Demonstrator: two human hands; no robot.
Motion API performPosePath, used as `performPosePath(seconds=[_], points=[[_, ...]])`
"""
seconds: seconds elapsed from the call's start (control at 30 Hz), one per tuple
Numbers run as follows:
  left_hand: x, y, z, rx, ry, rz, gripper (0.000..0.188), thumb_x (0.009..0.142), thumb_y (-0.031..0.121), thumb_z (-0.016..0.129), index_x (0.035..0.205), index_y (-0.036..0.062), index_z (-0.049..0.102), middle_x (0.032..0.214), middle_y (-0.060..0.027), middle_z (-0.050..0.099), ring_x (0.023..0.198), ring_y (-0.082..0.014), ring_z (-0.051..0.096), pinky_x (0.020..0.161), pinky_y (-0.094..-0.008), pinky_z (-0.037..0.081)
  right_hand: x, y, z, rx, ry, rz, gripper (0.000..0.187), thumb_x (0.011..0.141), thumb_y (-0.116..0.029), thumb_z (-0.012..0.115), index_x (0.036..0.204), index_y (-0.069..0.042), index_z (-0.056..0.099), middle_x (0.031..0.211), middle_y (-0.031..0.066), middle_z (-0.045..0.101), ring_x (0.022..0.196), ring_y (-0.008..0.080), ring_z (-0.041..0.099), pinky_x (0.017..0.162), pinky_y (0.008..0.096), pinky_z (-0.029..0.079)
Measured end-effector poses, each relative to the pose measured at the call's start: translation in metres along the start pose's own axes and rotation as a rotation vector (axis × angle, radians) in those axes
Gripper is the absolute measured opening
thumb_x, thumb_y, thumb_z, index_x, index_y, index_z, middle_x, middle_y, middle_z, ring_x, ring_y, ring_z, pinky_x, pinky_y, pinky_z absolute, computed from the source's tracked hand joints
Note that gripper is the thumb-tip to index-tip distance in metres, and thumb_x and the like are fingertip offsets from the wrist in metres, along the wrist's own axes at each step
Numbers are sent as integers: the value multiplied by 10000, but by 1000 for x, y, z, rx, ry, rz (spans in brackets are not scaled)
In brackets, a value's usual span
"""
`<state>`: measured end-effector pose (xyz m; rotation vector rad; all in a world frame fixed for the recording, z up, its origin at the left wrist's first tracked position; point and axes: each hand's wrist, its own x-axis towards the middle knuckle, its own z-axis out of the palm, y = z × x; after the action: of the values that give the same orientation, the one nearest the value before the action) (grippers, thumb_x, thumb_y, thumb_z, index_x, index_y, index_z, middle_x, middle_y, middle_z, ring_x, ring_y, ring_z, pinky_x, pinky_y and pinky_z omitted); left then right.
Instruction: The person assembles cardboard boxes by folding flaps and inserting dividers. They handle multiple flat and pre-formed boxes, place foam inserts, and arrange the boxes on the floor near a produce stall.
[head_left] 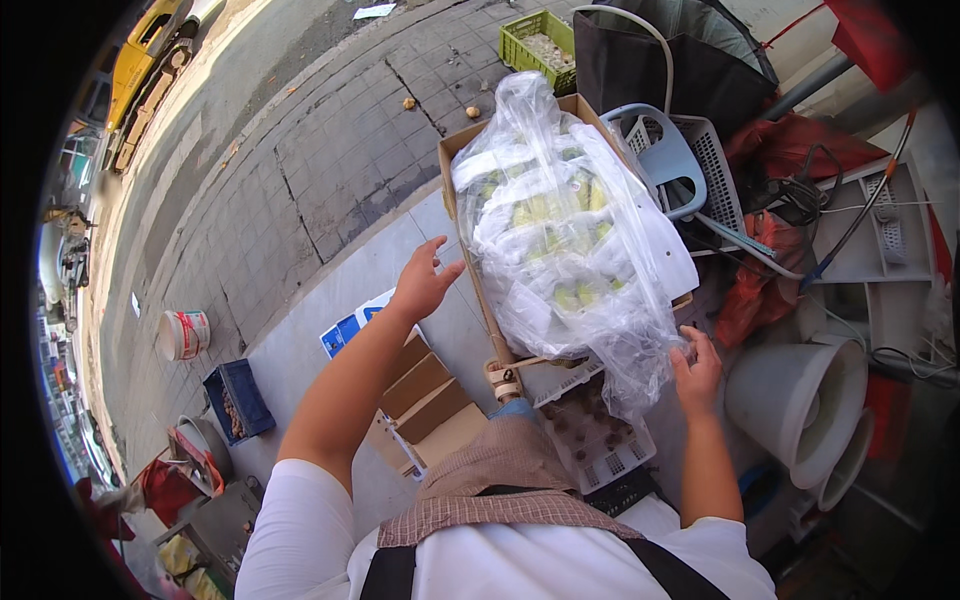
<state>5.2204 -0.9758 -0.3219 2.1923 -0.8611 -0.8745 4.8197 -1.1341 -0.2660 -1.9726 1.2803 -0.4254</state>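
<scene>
In front of me stands an open cardboard box [474, 270], lined with a clear plastic bag [630, 350]. Through the plastic show several yellow-green pieces of produce [565, 207] among white wrapping; their kind is hard to make out. My left hand [427, 280] is off the box's left side, fingers apart, holding nothing. At the near right corner, my right hand [697, 370] is beside the loose edge of the bag, thumb and fingers apart. It seems to touch the plastic, and no grip on it shows.
A white crate [600, 440] sits near my legs, beside an opened carton [425, 385]. Right of the box are a blue plastic stool [672, 165] and large white tubs [795, 405]. A green crate [535, 45] stands beyond; a blue crate [238, 400] and bucket [184, 335] are left.
</scene>
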Motion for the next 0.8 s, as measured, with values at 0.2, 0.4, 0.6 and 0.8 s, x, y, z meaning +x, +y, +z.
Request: performPosePath(seconds=[0.2, 0.4, 0.6, 0.8], points=[[-20, -27, 89, 72, 175, -336, 669, 828, 409, 626, 1234, -94, 452, 1155, -288, 550, 1049, -353, 579, 873, -401, 477, -71, 122, 17, -258, 76, 222, 844, 703, -287, 774, 1352, 1, 318, 1314, 237, 391, 1185, 379, 431, 959, 417, 392], [-1, -17, 85, 150, -320, -496, 364, 800, 242, 547, 750, -110, 621, 721, -242, 640, 618, -355, 639, 673, -418, 515, -32, 25, 103, -197, 59, -118, 920, 657, -319, 787, 1378, -27, 295, 1435, 258, 200, 1313, 441, 232, 1090, 498, 203], [-8, -21, 95, 241, -133, -317, 361, 776, 255, 567, 783, -100, 632, 843, -290, 629, 822, -407, 626, 735, -436, 499, 85, -49, 87, -228, 229, -588, 333, 773, -216, 670, 1033, -30, 576, 1291, 214, 444, 1274, 375, 349, 1053, 489, 250], [-63, 3, 131, 59, -188, -416, 402, 774, 285, 564, 784, -114, 618, 818, -312, 609, 799, -441, 612, 731, -462, 487, 46, 11, 48, 1202, -176, -221, 301, 855, -319, 532, 1030, -78, 570, 949, 49, 616, 864, 221, 592, 847, 401, 468]])
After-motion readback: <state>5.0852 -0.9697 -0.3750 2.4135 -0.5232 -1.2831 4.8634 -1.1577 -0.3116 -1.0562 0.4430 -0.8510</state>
